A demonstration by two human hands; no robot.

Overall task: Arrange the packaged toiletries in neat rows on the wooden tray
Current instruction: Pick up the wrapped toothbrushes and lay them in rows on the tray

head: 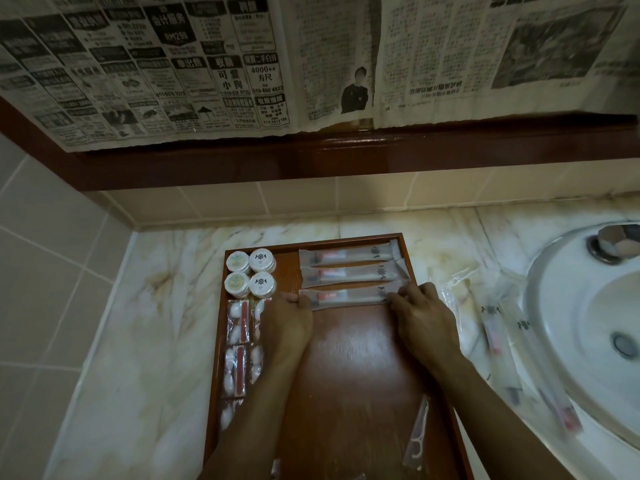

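A: Head view shows both hands on the third toothbrush packet point(346, 296). The left hand point(289, 323) pinches its left end in a narrow grip, and the right hand point(420, 315) pinches its right end the same way.

B: Where does that packet sit?

A: On the wooden tray point(349, 368), in its far right part, just on the near side of two matching toothbrush packets point(349, 266) already lying crosswise.

B: How should the step go?

A: I'd judge it best to keep the packet flat, draw both ends level, and line its left edge up with the two beyond it, close alongside without overlapping.

B: What else does the tray hold?

A: Four round white boxes point(251, 276) in its far left corner, two by two. Nearer along its left side run cotton packets point(238, 322) in two columns. A floss pick packet point(417, 434) lies loose near its right rim.

B: And off the tray?

A: To its right, more packets point(498, 327) lie scattered on the marble worktop point(149, 306), toward the basin point(568, 306). They look blurred.
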